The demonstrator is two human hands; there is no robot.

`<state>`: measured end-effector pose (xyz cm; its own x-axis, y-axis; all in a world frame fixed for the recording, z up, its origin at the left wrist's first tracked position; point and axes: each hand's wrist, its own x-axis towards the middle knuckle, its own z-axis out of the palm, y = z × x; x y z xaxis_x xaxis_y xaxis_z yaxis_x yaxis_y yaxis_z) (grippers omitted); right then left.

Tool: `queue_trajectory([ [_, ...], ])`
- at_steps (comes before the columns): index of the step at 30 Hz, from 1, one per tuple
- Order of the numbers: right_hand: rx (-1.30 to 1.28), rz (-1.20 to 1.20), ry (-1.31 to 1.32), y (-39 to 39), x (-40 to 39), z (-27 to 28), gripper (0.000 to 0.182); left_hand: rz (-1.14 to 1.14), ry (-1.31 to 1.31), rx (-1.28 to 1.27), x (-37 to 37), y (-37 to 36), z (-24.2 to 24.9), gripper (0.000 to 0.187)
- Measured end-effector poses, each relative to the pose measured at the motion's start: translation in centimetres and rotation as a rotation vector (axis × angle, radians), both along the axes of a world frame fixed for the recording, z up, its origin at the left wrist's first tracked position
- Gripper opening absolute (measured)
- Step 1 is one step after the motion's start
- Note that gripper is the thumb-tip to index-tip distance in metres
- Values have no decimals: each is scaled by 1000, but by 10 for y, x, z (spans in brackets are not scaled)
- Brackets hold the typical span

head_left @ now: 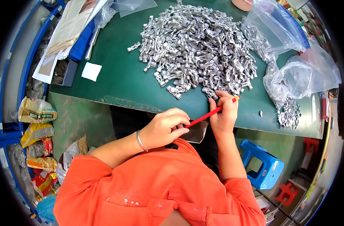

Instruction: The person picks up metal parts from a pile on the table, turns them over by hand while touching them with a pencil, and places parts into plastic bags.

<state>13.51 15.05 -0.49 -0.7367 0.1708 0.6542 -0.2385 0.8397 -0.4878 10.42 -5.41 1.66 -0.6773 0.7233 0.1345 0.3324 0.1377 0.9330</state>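
While my left hand pinches one end of a red stick on my side of the metal pile, my right hand grips it nearer the pile, yellow tip jutting out.

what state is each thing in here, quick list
red rod: held at a slant
left hand: closed on red rod's lower end
right hand: closed around red rod
bangle: worn
metal parts: loosely heaped
table: near edge chipped
paper square: lying flat
clear bag: crumpled
blue stool: unoccupied
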Motion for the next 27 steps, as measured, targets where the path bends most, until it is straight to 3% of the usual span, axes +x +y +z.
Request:
queue_trajectory([
  [6, -85, -47, -51, 1, 6, -5, 36, 1, -58, 0, -4, 2, -3, 22],
  [10, -355, 112, 25, -7, 15, -6, 41, 139, -337, 179, -4, 12, -15, 36],
  [12, -468, 177, -16, -18, 23, 0, 42, 156, -733, 361, -8, 14, -8, 32],
  [14, -489, 234, -16, -22, 29, -3, 42, 177, -757, 258, -13, 13, -4, 27],
  [16, -620, 303, -80, -24, 33, -4, 41, 177, -689, 275, -12, 11, -5, 21],
  [18, -1057, 350, -199, -29, 35, -5, 29, 162, -601, 390, -8, 10, -8, 16],
  [20, -1285, 443, -350, -21, 36, 1, 25, 88, -132, 291, -8, 8, -7, 16],
  [22, -1337, 460, -361, -21, 35, 1, 27, 74, -67, 219, -6, 5, -1, 18],
  [27, -1162, 494, -113, -27, 37, -4, 35, 87, -101, 282, -2, 6, 2, 23],
])
